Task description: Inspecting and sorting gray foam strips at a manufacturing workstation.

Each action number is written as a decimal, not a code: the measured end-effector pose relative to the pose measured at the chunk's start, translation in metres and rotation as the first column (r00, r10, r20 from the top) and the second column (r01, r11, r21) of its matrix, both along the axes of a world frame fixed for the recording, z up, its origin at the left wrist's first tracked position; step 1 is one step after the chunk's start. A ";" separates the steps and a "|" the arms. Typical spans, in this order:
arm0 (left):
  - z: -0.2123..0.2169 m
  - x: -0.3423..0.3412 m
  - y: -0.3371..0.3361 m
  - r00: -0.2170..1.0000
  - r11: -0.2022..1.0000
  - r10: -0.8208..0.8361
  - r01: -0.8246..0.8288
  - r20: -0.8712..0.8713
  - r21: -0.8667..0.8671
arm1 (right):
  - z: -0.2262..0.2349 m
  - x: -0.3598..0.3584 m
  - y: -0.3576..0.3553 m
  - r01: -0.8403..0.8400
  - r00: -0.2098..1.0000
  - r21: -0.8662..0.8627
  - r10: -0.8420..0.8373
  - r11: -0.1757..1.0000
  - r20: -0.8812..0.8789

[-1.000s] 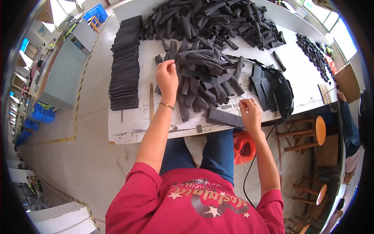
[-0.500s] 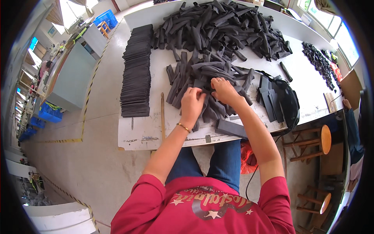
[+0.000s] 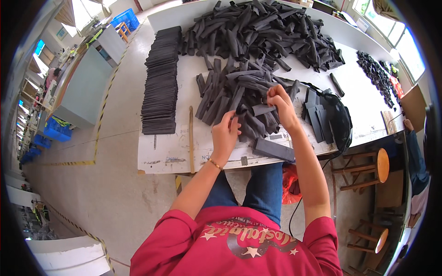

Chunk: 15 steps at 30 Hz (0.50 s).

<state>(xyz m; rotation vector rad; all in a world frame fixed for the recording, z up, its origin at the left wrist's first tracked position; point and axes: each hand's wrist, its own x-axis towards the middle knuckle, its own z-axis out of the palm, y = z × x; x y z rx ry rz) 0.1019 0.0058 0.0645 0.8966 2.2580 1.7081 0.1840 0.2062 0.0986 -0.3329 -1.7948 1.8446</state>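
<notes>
Gripping one flat dark-grey fabric strip between both hands: I see the left hand pinching its near end with fingers closed, the right hand clamped on its far end, apparently to pull it taut and free of the loose heap of dark curled strips just beyond the fingertips. Left of the left fingers lies a thin wooden stick; farther left, a neat stacked row of flat strips. A dark rectangular block sits below the right wrist on the white worktable.

Surface: white worktable.
Left side: neat row of flat black sheets.
Centre and back: loose heap of dark rolled strips.
Near edge: thin wooden stick, possibly a ruler.
</notes>
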 end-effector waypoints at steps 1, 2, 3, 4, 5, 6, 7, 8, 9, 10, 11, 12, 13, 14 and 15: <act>0.004 0.008 -0.005 0.966 0.988 -0.044 0.004 0.255 0.154 | 0.001 0.008 -0.008 0.011 1.000 -0.042 -0.011 0.999 0.000; 0.000 0.011 -0.015 0.967 0.988 -0.027 -0.012 0.254 0.152 | 0.010 0.012 -0.026 -0.005 1.000 -0.044 0.005 0.999 -0.001; -0.005 0.013 -0.022 0.927 0.959 -0.107 0.002 0.358 0.282 | 0.018 0.019 -0.041 0.019 0.992 0.037 -0.024 0.999 0.120; -0.009 0.014 -0.027 0.873 0.913 -0.199 0.000 0.445 0.409 | 0.020 0.025 -0.052 0.035 0.970 0.123 -0.063 0.992 0.237; -0.010 0.018 -0.029 0.872 0.913 -0.199 -0.001 0.447 0.409 | 0.014 0.030 -0.060 0.064 0.969 0.233 -0.116 0.970 0.219; -0.010 0.023 -0.030 0.818 0.880 -0.238 -0.046 0.524 0.472 | 0.011 0.038 -0.066 0.063 0.968 0.233 -0.116 0.970 0.222; -0.011 0.026 -0.030 0.755 0.844 -0.282 -0.099 0.592 0.528 | 0.009 0.047 -0.072 0.078 0.966 0.416 -0.173 0.906 0.194; -0.015 0.026 -0.031 0.753 0.843 -0.283 -0.101 0.595 0.529 | 0.013 0.057 -0.080 0.090 0.962 0.585 -0.222 0.806 0.157; -0.021 0.023 -0.033 0.725 0.843 -0.248 -0.166 0.643 0.512 | 0.021 0.065 -0.088 0.045 0.950 0.606 -0.221 0.794 0.219; -0.028 0.021 -0.036 0.693 0.841 -0.213 -0.229 0.688 0.491 | 0.018 0.069 -0.094 0.038 0.952 0.606 -0.213 0.794 0.220; -0.026 0.022 -0.037 0.690 0.841 -0.215 -0.229 0.691 0.490 | 0.017 0.075 -0.100 0.067 0.954 0.587 -0.225 0.807 0.200; -0.025 0.022 -0.039 0.567 0.828 -0.248 -0.297 0.786 0.476 | 0.017 0.080 -0.106 0.096 0.955 0.566 -0.237 0.819 0.180; -0.023 0.022 -0.041 0.430 0.816 -0.281 -0.363 0.858 0.450 | 0.023 0.089 -0.110 0.072 0.937 0.541 -0.243 0.838 0.250; -0.026 0.020 -0.045 0.429 0.816 -0.281 -0.364 0.859 0.449 | 0.020 0.094 -0.112 0.072 0.937 0.540 -0.243 0.838 0.252; -0.029 0.018 -0.049 0.347 0.807 -0.392 -0.314 0.852 0.500 | 0.017 0.101 -0.113 0.063 0.941 0.572 -0.239 0.818 0.238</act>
